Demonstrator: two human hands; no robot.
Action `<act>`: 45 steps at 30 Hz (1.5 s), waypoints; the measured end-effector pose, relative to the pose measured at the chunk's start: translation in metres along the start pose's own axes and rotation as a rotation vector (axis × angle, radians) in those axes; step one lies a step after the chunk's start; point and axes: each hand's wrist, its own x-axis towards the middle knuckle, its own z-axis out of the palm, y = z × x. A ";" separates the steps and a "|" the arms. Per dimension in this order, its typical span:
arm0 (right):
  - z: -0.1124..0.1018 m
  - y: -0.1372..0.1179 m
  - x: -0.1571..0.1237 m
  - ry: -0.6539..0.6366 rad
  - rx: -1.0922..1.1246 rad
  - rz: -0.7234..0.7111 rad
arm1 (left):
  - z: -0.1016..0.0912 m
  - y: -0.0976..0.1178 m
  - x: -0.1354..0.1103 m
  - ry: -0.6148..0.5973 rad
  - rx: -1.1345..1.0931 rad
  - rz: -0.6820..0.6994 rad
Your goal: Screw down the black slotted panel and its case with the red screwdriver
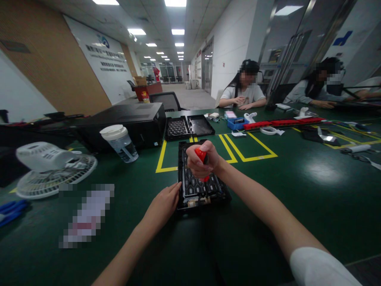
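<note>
A black plastic case [180, 198] lies on the green table in front of me, its inside filled with rows of dark rounded cells. My left hand [165, 200] holds the case by its left edge, fingers together and the thumb mostly hidden. Above the middle of the case, my right hand [207, 159] is wrapped in a fist around a red-and-black screwdriver [201, 153] held upright. Its lower end points down into the case; the tip is hidden. At the case's near end, a small tan-coloured part [196, 202] shows.
An open black case [202, 125] lies beyond. To the left are a lidded plastic cup [120, 143], a white fan [56, 171], a large black box [125, 123] and blue-handled scissors [13, 210]. A blue bin [236, 124] and red strip [282, 123] sit right. People sit across the table.
</note>
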 end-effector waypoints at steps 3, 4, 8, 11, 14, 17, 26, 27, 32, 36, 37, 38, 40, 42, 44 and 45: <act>0.003 0.002 0.000 0.093 -0.041 0.011 | 0.001 -0.001 0.000 0.003 -0.010 0.002; 0.004 0.002 -0.001 0.122 -0.054 0.018 | 0.001 -0.001 0.000 0.005 -0.013 0.003; 0.007 0.003 -0.004 0.192 -0.094 -0.011 | 0.001 -0.001 0.000 0.000 -0.019 0.005; 0.010 0.003 -0.007 0.200 -0.117 -0.071 | -0.001 0.002 0.000 -0.005 -0.011 0.000; 0.014 0.003 -0.008 0.199 -0.148 -0.110 | -0.003 0.004 0.000 -0.007 -0.005 -0.002; 0.018 0.002 -0.008 0.219 -0.177 -0.121 | -0.003 0.003 0.000 -0.013 -0.003 -0.002; 0.024 0.004 -0.008 0.348 -0.288 -0.147 | 0.000 0.000 0.000 -0.002 -0.014 0.003; 0.025 0.004 -0.008 0.362 -0.295 -0.144 | -0.001 0.000 0.000 -0.003 -0.012 0.000; 0.028 0.007 -0.008 0.433 -0.334 -0.140 | -0.002 0.002 0.000 0.002 0.002 -0.005; 0.030 0.007 -0.008 0.475 -0.357 -0.187 | -0.002 0.003 0.000 -0.002 0.014 -0.008; 0.031 0.008 -0.008 0.483 -0.365 -0.204 | -0.003 0.003 0.000 -0.003 0.012 -0.006; 0.031 0.008 -0.007 0.493 -0.375 -0.221 | -0.003 0.003 0.000 -0.004 0.009 -0.004; 0.032 0.008 -0.008 0.524 -0.398 -0.246 | -0.004 0.004 0.000 -0.007 0.004 -0.002; 0.032 0.008 -0.009 0.569 -0.421 -0.255 | -0.004 0.004 0.000 -0.004 -0.002 -0.004; 0.032 0.009 -0.010 0.616 -0.445 -0.261 | -0.003 0.004 0.000 0.004 -0.009 -0.005; 0.033 0.009 -0.011 0.641 -0.458 -0.267 | -0.003 0.003 0.000 0.006 -0.011 -0.005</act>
